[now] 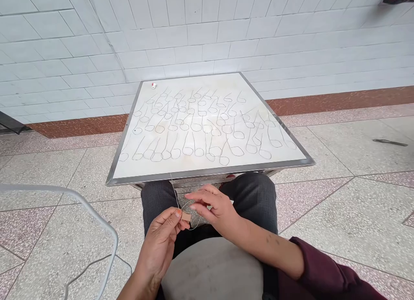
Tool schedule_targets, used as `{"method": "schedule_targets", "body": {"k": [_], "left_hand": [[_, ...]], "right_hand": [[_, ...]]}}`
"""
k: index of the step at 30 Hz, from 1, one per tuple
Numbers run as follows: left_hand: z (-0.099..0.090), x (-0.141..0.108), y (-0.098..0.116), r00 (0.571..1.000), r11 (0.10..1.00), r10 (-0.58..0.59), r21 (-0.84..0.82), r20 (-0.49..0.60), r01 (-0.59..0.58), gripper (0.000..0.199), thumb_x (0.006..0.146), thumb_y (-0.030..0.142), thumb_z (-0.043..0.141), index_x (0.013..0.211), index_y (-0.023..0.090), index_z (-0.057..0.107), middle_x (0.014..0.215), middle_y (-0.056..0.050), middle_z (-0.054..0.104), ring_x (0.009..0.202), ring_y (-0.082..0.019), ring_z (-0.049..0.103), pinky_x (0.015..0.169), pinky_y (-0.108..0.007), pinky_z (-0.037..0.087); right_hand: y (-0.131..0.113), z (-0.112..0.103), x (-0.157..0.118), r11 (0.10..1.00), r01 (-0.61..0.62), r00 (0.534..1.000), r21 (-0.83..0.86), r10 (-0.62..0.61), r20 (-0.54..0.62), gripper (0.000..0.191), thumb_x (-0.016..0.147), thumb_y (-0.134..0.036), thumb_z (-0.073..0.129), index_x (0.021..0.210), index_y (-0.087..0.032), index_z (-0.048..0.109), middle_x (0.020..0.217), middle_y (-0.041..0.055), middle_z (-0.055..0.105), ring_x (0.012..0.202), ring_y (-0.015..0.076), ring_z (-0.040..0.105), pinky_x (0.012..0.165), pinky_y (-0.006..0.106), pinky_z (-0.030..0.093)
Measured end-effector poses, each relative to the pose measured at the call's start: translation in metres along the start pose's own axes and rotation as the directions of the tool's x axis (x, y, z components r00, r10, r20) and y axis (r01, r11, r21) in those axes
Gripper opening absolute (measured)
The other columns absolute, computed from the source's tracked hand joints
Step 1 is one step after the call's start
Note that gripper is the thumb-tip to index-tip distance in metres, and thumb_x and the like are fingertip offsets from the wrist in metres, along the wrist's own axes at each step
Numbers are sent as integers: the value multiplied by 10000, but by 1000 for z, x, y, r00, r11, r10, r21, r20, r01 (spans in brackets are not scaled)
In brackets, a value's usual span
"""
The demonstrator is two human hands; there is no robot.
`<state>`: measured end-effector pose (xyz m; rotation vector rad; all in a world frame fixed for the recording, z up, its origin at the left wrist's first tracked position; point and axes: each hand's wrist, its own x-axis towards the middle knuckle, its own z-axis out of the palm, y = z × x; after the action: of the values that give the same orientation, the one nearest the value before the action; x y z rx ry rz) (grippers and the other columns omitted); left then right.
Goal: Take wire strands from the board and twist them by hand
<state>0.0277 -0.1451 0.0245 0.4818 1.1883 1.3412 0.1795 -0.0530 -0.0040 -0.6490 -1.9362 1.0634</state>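
My left hand [166, 233] is closed, thumb against fingers, on a thin pale wire [175, 192] and a small tan flat piece [186, 217]. One end of the wire stands up toward the table edge, and its other part curves into a loop below my right fingers. My right hand [215, 207] hovers just right of the tan piece, fingers stretched out and thumb apart from them. I cannot tell whether a fingertip touches the loop. Many similar wire loops with straight tails [224, 160] lie in rough rows on the white tabletop [136, 168].
The table's metal rim [207, 171] is just beyond my knees. A small red and white object [154, 86] sits at the far left corner. A grey curved tube [93, 213] stands at left. On the right floor lies a dark slim tool [390, 142]. A tiled wall [200, 32] closes the back.
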Motion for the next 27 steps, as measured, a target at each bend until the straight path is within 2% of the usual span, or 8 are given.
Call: {"method": "schedule_targets", "body": {"k": [3,7,10,12,18,22,27], "left_hand": [[0,0,3,999,999,31,13,-26,-31,236,782,366,777,687,155,729,721,-28,653,731,-141,544,730,-227,453],[1,0,6,998,999,52,16,-47,-51,231,765,362,789,675,160,725,703,-21,653,711,-136,540,717,-217,454],[0,0,7,996,997,71,32,-44,-70,252,758,362,789,631,160,709,670,-11,633,679,-129,524,678,-204,444],[0,0,6,996,996,82,39,-43,-81,265,753,363,789,610,158,702,657,-9,621,657,-126,509,646,-203,433],[-5,4,4,996,996,76,48,-40,-74,315,757,391,777,587,155,655,615,4,573,623,-118,467,626,-203,396],[-11,10,5,999,996,38,80,-22,-36,344,723,430,795,595,156,630,583,11,554,602,-118,447,618,-213,378],[-15,17,9,995,989,12,148,94,-26,372,767,467,757,620,155,619,609,5,559,619,-123,448,630,-226,376]], "right_hand": [[-2,-2,1,991,-102,994,87,98,47,203,907,-318,620,1098,-292,686,808,22,604,717,157,577,636,282,505],[-5,2,-2,940,-250,967,232,232,104,153,894,-287,606,1037,-265,658,709,-23,537,582,116,513,558,254,446],[-6,6,-6,901,-313,949,299,284,137,127,893,-263,585,1015,-249,618,676,-47,488,543,99,461,525,235,400],[-6,7,-10,909,-313,949,276,286,134,125,895,-253,573,1017,-244,601,691,-43,490,564,101,450,523,230,376],[-6,13,-20,948,-211,976,237,189,110,127,931,-255,518,1046,-236,570,708,-39,484,578,105,438,546,239,381],[-3,19,-23,906,-297,954,302,265,142,112,941,-287,516,1036,-236,546,704,-44,498,560,97,476,536,230,405],[1,20,-20,868,-329,944,372,304,127,158,946,-375,527,992,-227,559,669,-47,517,538,97,519,525,227,448]]}}
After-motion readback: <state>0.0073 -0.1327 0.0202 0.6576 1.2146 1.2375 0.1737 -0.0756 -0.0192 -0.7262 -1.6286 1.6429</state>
